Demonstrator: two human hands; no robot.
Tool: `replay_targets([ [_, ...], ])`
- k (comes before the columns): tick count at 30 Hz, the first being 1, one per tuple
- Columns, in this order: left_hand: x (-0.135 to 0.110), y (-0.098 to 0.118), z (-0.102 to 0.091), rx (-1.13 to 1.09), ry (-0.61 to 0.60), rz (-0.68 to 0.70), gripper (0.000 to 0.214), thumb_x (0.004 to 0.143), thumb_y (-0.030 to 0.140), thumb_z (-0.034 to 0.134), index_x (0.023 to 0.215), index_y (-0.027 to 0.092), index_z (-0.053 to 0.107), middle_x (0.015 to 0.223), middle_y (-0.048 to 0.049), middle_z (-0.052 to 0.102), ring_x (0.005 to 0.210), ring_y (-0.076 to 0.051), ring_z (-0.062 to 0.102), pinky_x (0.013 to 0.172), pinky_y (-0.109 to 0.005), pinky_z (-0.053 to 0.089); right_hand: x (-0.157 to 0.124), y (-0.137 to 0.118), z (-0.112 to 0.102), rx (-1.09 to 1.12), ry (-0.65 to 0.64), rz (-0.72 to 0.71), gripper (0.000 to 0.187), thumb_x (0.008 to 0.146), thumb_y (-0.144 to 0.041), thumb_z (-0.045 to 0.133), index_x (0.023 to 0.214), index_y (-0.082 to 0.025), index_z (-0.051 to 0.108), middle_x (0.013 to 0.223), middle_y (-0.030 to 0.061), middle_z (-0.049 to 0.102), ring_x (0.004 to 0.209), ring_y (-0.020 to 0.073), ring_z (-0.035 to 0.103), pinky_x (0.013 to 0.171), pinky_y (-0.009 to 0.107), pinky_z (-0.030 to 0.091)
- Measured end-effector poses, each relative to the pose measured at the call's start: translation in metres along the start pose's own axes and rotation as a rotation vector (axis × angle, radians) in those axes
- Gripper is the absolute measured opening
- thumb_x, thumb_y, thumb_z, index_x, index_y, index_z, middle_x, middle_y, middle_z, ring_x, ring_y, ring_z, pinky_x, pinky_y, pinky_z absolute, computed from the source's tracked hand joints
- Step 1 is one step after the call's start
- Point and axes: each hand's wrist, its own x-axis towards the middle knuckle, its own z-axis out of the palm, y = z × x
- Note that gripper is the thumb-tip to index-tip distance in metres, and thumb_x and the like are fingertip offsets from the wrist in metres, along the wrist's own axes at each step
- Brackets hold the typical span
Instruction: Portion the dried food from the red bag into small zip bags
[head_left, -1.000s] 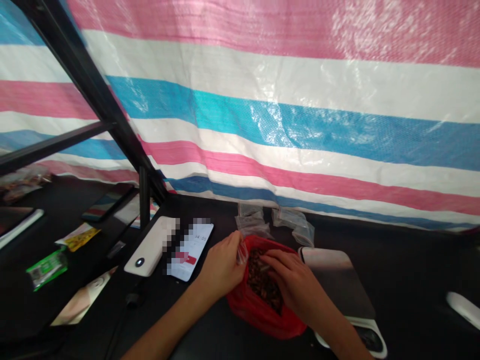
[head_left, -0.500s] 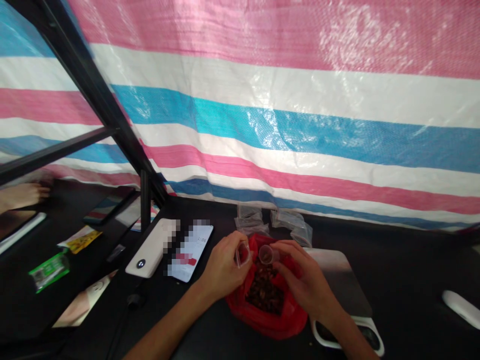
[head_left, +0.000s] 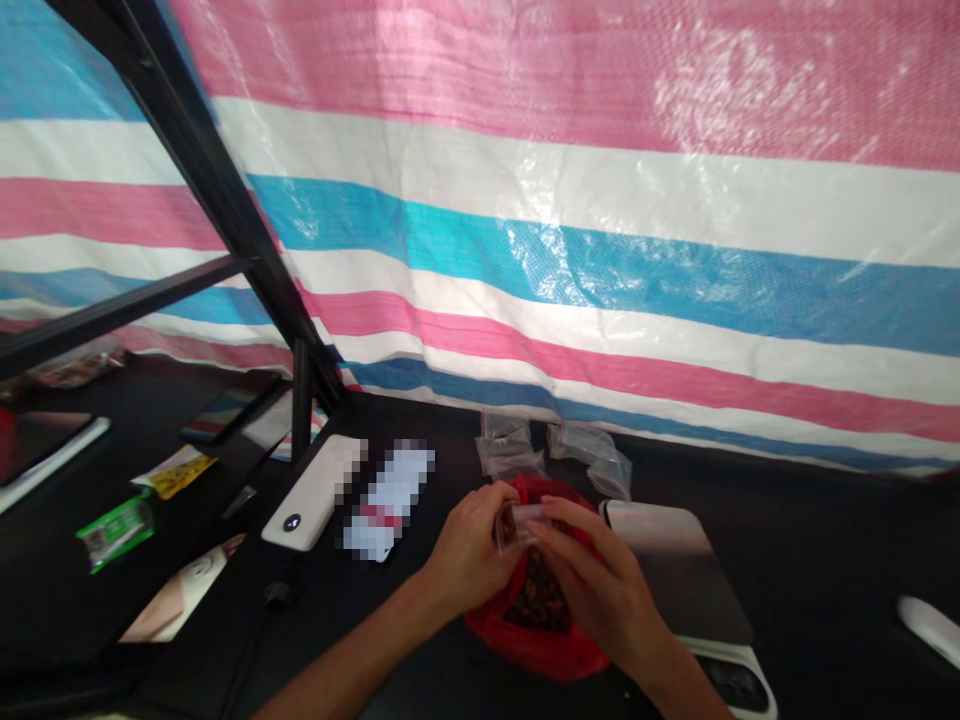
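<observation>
My left hand [head_left: 469,550] is closed on a small clear plastic bag [head_left: 505,528], its mouth held open toward the right. In my right hand [head_left: 604,575] is a small clear plastic cup [head_left: 529,514], tipped sideways with its rim at the bag's mouth. Whether anything is passing between them is too blurred to tell. Both hands are over a red plastic bag [head_left: 517,645], which stands open on the black table. Small dark-brown pieces [head_left: 541,598], perhaps nuts or seeds, lie inside it. My right hand and forearm hide part of its right side.
A kitchen scale [head_left: 679,565] lies to the right. Several clear bags [head_left: 510,445] lie behind the red bag. To the left are a white device [head_left: 311,500], a phone [head_left: 390,500] and a black metal post [head_left: 301,400]. A white object [head_left: 930,625] lies far right.
My right hand has moved left and tipped the cup from facing me to sideways at the clear bag's mouth. Another person's hand at far left has left view. The camera view has shifted slightly.
</observation>
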Motion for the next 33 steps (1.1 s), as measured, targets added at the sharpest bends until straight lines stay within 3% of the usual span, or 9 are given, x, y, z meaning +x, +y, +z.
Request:
replay_targets([
  [7, 0.0, 0.001, 0.0, -0.107, 0.064, 0.002, 0.008, 0.088, 0.02, 0.06, 0.092, 0.022, 0.054, 0.082, 0.0011, 0.061, 0.074, -0.016, 0.057, 0.068, -0.027, 0.043, 0.011, -0.001, -0.006, 0.004, 0.072, 0.078, 0.042, 0.095, -0.014, 0.061, 0.135, -0.027, 0.06, 0.121, 0.0099, 0.066, 0.11, 0.0219, 0.067, 0.093, 0.035, 0.061],
  [12, 0.001, -0.003, 0.0, -0.202, 0.305, -0.038, 0.011, 0.093, 0.023, 0.056, 0.099, 0.022, 0.047, 0.08, 0.0039, 0.05, 0.067, -0.013, 0.052, 0.063, -0.024, 0.043, 0.015, 0.006, -0.017, -0.033, -0.062, 0.126, 0.035, 0.094, -0.017, 0.06, 0.128, -0.027, 0.062, 0.117, 0.0097, 0.066, 0.107, 0.0238, 0.066, 0.09, 0.039, 0.059],
  [15, 0.002, -0.008, 0.0, -0.158, 0.429, 0.065, 0.022, 0.091, 0.019, 0.058, 0.108, 0.022, 0.045, 0.093, 0.0001, 0.05, 0.077, -0.014, 0.055, 0.071, -0.026, 0.047, 0.016, 0.007, -0.019, -0.062, -0.203, 0.108, 0.036, 0.094, -0.02, 0.06, 0.129, -0.028, 0.062, 0.12, 0.0098, 0.067, 0.109, 0.0255, 0.065, 0.092, 0.042, 0.057],
  [18, 0.002, -0.011, 0.001, -0.083, 0.484, 0.218, 0.026, 0.091, 0.013, 0.056, 0.112, 0.023, 0.044, 0.103, -0.0042, 0.051, 0.091, -0.017, 0.056, 0.08, -0.029, 0.05, 0.015, 0.002, -0.018, -0.061, -0.187, 0.091, 0.043, 0.094, -0.022, 0.061, 0.136, -0.026, 0.056, 0.126, 0.0113, 0.065, 0.114, 0.0258, 0.064, 0.095, 0.041, 0.056],
  [22, 0.001, -0.009, 0.0, 0.013, 0.398, 0.424, 0.026, 0.092, 0.008, 0.054, 0.113, 0.022, 0.048, 0.107, -0.0069, 0.058, 0.101, -0.02, 0.057, 0.087, -0.033, 0.051, 0.014, -0.009, -0.016, -0.042, -0.073, 0.021, 0.035, 0.096, -0.026, 0.059, 0.131, -0.025, 0.059, 0.118, 0.0111, 0.068, 0.106, 0.0231, 0.067, 0.088, 0.036, 0.058],
  [25, -0.001, -0.006, -0.002, 0.088, 0.322, 0.518, 0.022, 0.091, 0.01, 0.056, 0.11, 0.02, 0.053, 0.1, -0.007, 0.064, 0.096, -0.022, 0.058, 0.086, -0.035, 0.052, 0.015, -0.017, -0.012, -0.017, -0.073, -0.066, 0.026, 0.098, -0.026, 0.06, 0.124, -0.024, 0.062, 0.109, 0.0092, 0.071, 0.097, 0.0212, 0.069, 0.082, 0.034, 0.059],
  [30, -0.004, -0.007, -0.001, 0.21, 0.307, 0.531, 0.027, 0.09, 0.012, 0.055, 0.115, 0.019, 0.054, 0.098, -0.0084, 0.068, 0.092, -0.025, 0.061, 0.081, -0.038, 0.051, 0.019, -0.019, -0.007, 0.028, -0.093, -0.09, 0.013, 0.097, -0.019, 0.061, 0.109, -0.022, 0.065, 0.098, 0.0066, 0.073, 0.085, 0.0187, 0.07, 0.076, 0.032, 0.059],
  [33, -0.003, -0.006, -0.002, 0.261, 0.287, 0.498, 0.041, 0.089, 0.024, 0.062, 0.128, 0.018, 0.05, 0.106, -0.0111, 0.069, 0.096, -0.028, 0.063, 0.083, -0.042, 0.051, 0.018, -0.017, -0.011, 0.058, -0.02, -0.051, 0.02, 0.095, -0.012, 0.059, 0.111, -0.023, 0.065, 0.1, 0.0069, 0.073, 0.088, 0.0183, 0.071, 0.078, 0.03, 0.059],
])
